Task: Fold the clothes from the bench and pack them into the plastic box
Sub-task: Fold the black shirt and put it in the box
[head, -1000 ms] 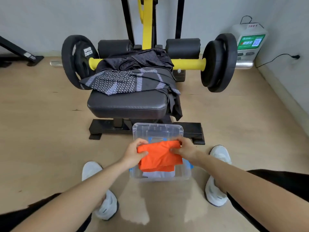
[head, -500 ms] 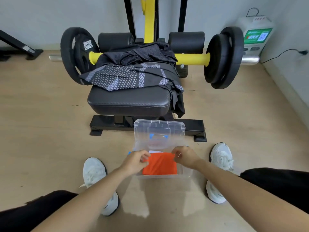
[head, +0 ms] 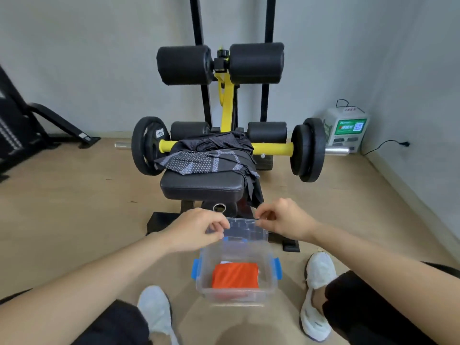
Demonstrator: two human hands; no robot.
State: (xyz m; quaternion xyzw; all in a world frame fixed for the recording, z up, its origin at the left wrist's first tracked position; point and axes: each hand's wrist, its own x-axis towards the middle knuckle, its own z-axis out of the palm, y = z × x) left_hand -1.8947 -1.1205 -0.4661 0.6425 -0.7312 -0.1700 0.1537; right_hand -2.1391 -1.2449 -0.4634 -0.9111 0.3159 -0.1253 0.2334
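A clear plastic box (head: 200,282) with blue clips stands on the floor between my feet. A folded orange garment (head: 235,275) lies inside it on something white. The box's clear lid (head: 245,229) leans upright behind it against the bench base. Dark patterned clothes (head: 206,158) are heaped on the black bench seat (head: 199,186), one piece hanging off its right side. My left hand (head: 196,230) and my right hand (head: 283,217) hover above the box's far edge, in front of the lid's two upper corners. Their fingers are loosely curled and hold nothing.
A yellow barbell crosses behind the bench, with black plates at the left (head: 145,145) and right (head: 307,149). Padded rollers (head: 220,64) stand higher up. A white device (head: 346,128) with a cable sits in the right corner. My white shoes (head: 154,310) (head: 317,282) flank the box.
Both hands lowered the orange garment into the box, let go of it, and rose toward the bench. The view has tilted upward.
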